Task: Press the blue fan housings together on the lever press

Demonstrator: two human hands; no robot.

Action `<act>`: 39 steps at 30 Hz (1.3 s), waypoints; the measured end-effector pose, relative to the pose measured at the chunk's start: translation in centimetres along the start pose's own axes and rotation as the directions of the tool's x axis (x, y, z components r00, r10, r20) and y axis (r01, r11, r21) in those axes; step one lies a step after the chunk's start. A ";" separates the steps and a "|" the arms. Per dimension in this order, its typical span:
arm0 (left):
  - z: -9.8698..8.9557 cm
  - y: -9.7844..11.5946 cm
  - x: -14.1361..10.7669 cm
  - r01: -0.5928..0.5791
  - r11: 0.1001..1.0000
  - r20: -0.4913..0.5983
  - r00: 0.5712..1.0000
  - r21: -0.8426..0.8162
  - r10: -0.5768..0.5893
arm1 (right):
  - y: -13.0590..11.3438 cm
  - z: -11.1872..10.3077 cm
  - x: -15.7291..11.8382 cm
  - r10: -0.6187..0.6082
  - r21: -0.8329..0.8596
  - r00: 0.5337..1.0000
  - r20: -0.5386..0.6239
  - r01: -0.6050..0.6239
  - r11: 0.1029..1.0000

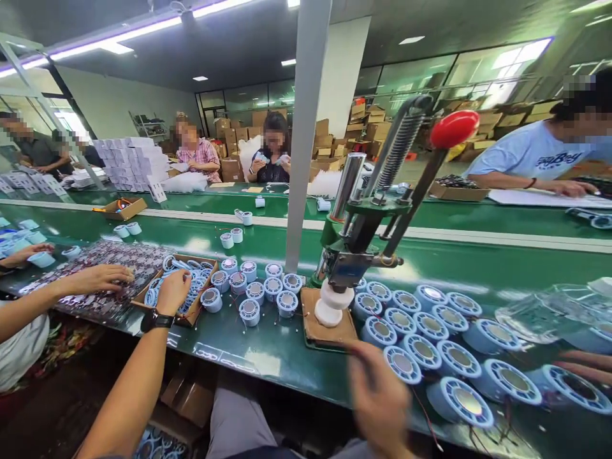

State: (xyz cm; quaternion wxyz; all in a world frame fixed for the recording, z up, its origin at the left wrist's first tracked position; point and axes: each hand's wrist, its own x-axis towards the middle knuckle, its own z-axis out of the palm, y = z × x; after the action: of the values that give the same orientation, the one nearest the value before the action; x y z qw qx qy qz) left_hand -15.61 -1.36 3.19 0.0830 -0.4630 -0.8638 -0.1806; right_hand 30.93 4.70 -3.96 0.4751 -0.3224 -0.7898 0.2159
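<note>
My left hand (173,292), a dark watch on its wrist, reaches into a cardboard box (195,316) of light-blue plastic rings (197,279). Its fingers are curled together over the rings; what they hold is hidden. My right hand (380,398) is smeared by motion in front of the press, at the table's near edge, and I cannot make out its fingers. A green hand press (356,255) with a red knob stands before me. Beneath its white round head, a white round piece (328,313) rests on a brown pad (318,335). Blue round motor-like units (421,350) with wires sit right of the press.
More blue units (255,292) stand between the box and press. A co-worker's hand (102,278) hovers over dark metal parts (129,255) at left. Another person's fingers (588,364) show at the right edge, near a clear plastic bottle (549,312). A grey post (306,127) rises behind the units.
</note>
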 end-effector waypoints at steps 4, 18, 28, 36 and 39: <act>0.2 0.5 0.1 -0.034 0.999 0.040 0.999 -0.022 0.035 | -4.8 12.9 4.4 -0.115 -0.110 0.966 0.229 0.143 0.984; 0.8 6.9 -7.9 -0.173 0.907 0.012 0.981 -0.383 0.192 | -0.9 7.5 -1.8 -0.057 0.114 0.992 0.110 0.044 0.992; 8.0 13.9 -15.2 -0.323 0.813 0.057 0.916 -0.484 0.397 | -0.4 5.1 -2.5 0.069 0.076 0.992 0.104 -0.078 0.994; 7.6 12.1 -16.1 -0.219 0.833 0.095 0.947 -0.508 0.307 | -0.4 6.1 -2.6 0.092 0.077 0.992 0.090 -0.099 0.992; 6.2 13.8 -15.9 -0.121 0.807 0.114 0.967 -0.579 0.226 | -0.9 7.1 -2.2 0.129 0.086 0.979 0.158 -0.144 0.986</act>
State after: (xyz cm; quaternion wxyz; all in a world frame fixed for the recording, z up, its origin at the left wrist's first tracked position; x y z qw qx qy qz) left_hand 4.88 -4.23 -4.21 -0.1194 -0.5581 -0.7286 -0.3787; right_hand 25.12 2.25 -7.91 0.4126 -0.3351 -0.7883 0.3100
